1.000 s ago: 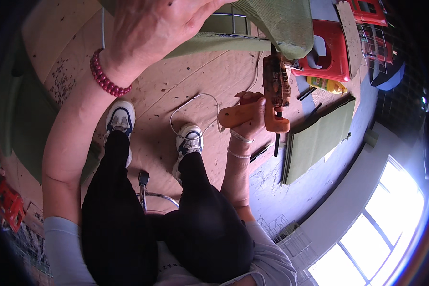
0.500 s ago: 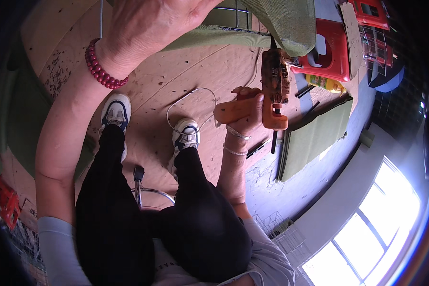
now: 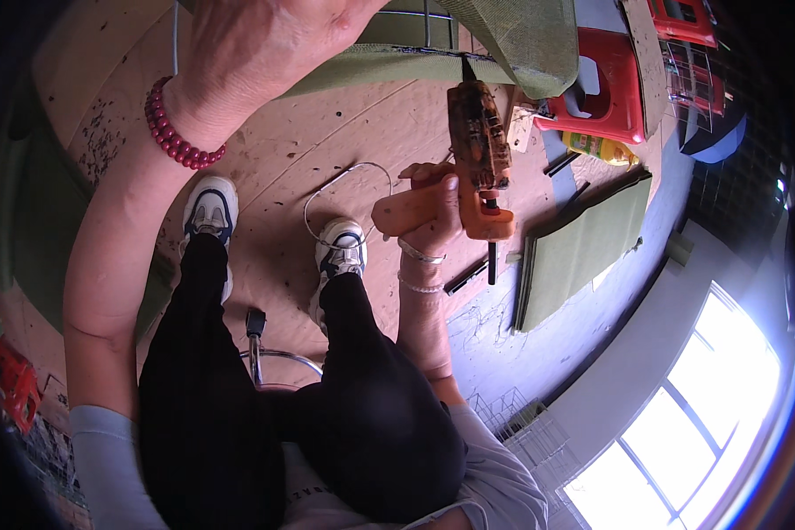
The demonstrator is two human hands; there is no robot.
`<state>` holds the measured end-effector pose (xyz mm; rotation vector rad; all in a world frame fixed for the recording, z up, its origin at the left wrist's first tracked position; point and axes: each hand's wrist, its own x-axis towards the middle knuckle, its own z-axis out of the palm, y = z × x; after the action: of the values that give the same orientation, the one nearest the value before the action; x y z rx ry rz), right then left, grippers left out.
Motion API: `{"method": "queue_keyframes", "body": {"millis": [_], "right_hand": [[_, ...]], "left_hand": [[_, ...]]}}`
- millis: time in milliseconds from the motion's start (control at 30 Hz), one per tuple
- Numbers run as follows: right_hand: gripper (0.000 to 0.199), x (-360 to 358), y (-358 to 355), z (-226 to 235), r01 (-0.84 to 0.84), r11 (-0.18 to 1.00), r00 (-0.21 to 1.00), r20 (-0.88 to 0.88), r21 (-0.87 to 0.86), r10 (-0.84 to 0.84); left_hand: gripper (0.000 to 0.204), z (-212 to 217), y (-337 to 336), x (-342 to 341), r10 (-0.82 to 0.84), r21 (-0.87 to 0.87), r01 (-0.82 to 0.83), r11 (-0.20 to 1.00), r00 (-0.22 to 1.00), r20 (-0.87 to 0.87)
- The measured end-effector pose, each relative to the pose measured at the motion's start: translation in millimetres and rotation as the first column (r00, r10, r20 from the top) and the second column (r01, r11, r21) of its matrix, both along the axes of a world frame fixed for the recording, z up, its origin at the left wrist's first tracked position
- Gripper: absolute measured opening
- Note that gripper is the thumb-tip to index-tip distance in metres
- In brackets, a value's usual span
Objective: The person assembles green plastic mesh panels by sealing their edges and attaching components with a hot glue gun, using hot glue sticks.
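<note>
Hands (image 3: 344,97): two; glue gun (image 3: 477,150): one

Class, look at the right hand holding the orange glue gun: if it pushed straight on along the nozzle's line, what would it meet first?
Probably the green fabric panel just above the glue gun nozzle; depth is unclear.

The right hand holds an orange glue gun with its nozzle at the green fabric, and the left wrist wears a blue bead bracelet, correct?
Not quite. In the head view the bracelet on the left wrist is red, not blue. The rest stands: the right hand holds the orange glue gun, nozzle at the green fabric.
</note>
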<state>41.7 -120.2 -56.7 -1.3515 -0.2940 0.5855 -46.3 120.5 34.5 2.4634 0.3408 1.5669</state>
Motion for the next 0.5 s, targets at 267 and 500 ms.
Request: {"method": "queue_keyframes", "body": {"millis": [267, 500], "right_hand": [[0.029, -8.3, -4.2, -6.2, -0.015, 0.999, 0.995, -0.100, 0.039, 0.019], [0.030, -17.8, -3.5, -4.7, -0.067, 0.997, 0.991, -0.109, 0.037, 0.071]], "left_hand": [[0.015, 0.1, -1.0, 0.0, 0.001, -0.027, -0.001, 1.000, 1.000, -0.003], [0.015, 2.4, -0.3, -1.7, -0.001, 0.005, 0.001, 1.000, 1.000, -0.008]]}}
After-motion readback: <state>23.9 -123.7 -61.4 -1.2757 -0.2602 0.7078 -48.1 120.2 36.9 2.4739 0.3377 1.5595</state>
